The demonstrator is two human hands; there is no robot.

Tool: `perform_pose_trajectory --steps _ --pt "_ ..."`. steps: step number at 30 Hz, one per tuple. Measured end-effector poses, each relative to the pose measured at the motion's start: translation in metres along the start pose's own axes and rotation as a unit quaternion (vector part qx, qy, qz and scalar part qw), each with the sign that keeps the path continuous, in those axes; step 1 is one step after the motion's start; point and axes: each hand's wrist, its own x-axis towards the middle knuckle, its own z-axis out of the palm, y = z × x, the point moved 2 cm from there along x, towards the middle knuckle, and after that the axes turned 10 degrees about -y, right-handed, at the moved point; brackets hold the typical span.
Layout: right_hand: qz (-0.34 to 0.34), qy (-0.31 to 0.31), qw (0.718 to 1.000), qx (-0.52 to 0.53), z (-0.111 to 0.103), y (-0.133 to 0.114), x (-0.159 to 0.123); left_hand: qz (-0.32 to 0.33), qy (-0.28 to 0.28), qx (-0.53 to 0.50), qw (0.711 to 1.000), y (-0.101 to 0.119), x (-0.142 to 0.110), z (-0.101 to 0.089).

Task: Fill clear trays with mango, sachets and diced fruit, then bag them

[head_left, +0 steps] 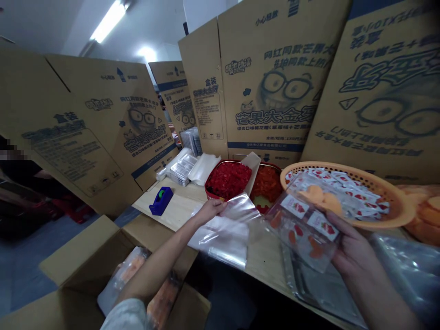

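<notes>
My left hand pinches the edge of a clear plastic bag over the near edge of the table, above a stack of clear bags. In my right hand is a clear plastic box, tilted, my fingers closed round its right side. Inside it lie white sachets with a strawberry print, small red and orange pieces, and larger orange pieces at its far end. The box is apart from my left hand, in front of an orange basket of similar sachets.
Red pieces fill one tin, orange-red pieces another. A blue tape dispenser and wrapped clear trays stand left. An open carton with packed boxes sits below my left arm. Tall cardboard walls the back.
</notes>
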Motion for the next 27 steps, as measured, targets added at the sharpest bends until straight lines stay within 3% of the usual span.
perform_pose_trajectory --steps 6,12,16,22,27 --pt "-0.089 -0.002 0.994 0.070 0.028 -0.007 0.014 -0.017 0.011 -0.102 0.995 0.020 -0.023 0.010" --pt "-0.120 -0.032 0.988 0.095 0.052 -0.011 0.021 -0.018 0.060 -0.167 0.984 0.037 -0.042 0.021" --pt "-0.138 -0.069 0.982 0.108 0.063 -0.006 0.027 -0.026 0.062 -0.190 0.979 0.048 -0.051 0.030" --pt "-0.152 -0.131 0.974 0.106 0.067 0.005 0.037 -0.046 0.022 -0.209 0.977 0.061 -0.060 0.040" --pt "-0.168 -0.117 0.975 0.090 0.061 0.004 0.035 -0.082 -0.007 -0.263 0.961 0.063 -0.066 0.046"
